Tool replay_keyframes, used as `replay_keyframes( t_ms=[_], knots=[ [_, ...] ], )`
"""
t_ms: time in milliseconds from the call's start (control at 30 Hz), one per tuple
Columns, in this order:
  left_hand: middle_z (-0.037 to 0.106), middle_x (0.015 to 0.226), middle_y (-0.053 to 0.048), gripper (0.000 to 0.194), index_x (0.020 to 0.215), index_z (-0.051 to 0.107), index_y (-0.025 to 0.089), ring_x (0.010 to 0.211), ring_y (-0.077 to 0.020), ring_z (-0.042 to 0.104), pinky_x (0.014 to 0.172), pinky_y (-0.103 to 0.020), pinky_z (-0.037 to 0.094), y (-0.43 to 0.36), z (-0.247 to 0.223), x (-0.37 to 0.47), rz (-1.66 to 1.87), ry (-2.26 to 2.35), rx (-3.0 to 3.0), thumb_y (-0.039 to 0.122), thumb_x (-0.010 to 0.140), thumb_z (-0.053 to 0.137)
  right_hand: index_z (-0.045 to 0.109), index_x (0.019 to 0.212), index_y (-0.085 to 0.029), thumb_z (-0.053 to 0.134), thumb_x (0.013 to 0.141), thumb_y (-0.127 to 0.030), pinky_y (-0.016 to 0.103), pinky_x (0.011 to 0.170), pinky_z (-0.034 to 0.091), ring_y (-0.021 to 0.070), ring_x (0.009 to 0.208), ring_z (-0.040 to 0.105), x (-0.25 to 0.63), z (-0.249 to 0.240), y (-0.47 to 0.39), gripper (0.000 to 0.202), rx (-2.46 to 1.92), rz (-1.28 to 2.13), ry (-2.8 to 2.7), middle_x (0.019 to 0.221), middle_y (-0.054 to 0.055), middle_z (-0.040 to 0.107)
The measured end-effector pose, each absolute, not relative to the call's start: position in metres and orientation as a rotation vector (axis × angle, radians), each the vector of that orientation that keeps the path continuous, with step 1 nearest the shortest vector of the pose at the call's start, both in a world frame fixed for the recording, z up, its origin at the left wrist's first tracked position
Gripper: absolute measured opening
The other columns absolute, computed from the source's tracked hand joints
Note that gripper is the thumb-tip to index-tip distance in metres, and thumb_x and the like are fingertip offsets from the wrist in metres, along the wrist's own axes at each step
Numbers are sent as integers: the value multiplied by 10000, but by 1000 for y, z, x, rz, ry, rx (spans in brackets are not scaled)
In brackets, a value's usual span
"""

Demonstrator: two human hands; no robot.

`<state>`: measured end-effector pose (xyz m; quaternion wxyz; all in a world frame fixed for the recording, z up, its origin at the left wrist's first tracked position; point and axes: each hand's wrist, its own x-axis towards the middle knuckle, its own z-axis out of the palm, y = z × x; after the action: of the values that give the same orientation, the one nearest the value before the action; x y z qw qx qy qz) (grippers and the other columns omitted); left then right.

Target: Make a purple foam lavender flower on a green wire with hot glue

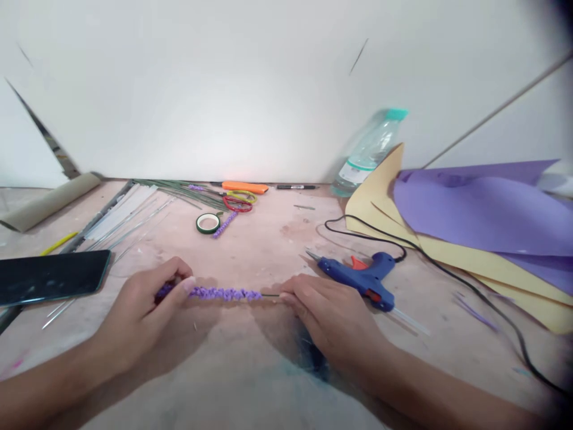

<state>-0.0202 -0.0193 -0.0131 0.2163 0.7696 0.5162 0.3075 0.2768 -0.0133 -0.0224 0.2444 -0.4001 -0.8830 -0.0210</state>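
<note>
Between my two hands a purple paper flower stem (226,294) lies level, its thin wire covered with small curled purple petals. My left hand (143,304) is closed round the petalled end, and the tip is partly hidden in the fingers. With thumb and fingertips, my right hand (326,307) pinches the bare green wire at the other end. Just beyond that hand rests a blue glue gun (358,278), nozzle pointing left, with a clear glue stick out of its back.
Behind lie green tape (208,223), scissors (238,203), an orange cutter (245,187), a pen (296,187) and green wires (174,190). A phone (54,278) is at left. Purple paper (474,209), a leaning bottle (369,155) and a black cable (474,286) occupy the right.
</note>
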Motion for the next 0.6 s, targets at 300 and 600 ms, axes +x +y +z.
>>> replay_keyframes(
  t_ms=[300,600],
  knots=[
    [481,548,58,302,790,628,221,458,-114,439,409,-213,339,-15,-11,-18,1065,1390,1942,427,992,542,577,827,-220,410,1068,-193,260,546,431,152,568,676,278,-20,-14,294,-1277,63,-2375,655,-16,708],
    [557,683,43,171,909,635,237,524,-105,468,454,-196,378,-15,-24,-26,1063,1317,1903,384,983,589,634,923,-187,502,1018,-119,299,669,432,203,736,683,276,-17,-5,176,-1309,-198,-2408,809,35,735]
  ],
)
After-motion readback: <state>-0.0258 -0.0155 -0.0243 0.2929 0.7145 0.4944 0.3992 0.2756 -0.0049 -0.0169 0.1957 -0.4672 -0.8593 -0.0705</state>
